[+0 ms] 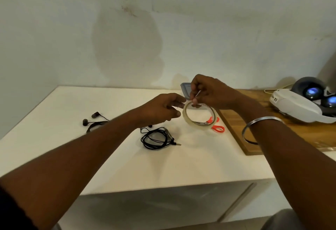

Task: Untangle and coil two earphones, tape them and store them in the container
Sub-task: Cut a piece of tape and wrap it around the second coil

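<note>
A roll of clear tape (187, 118) is held upright above the white table (190, 164). My left hand (160, 110) grips its left edge. Above the roll, my right hand (209, 91) pinches the loose tape end at the top. One black earphone (156, 138) lies coiled on the table below my hands, its jack pointing right. The second black earphone (94, 120) lies to the left, partly hidden by my left forearm. A grey container (185, 89) stands behind my hands, mostly hidden.
Orange-handled scissors (216, 126) lie behind the tape roll. A wooden board (236, 126) lies on the right side with a white VR headset (301, 106) on it. The wall stands close behind the table.
</note>
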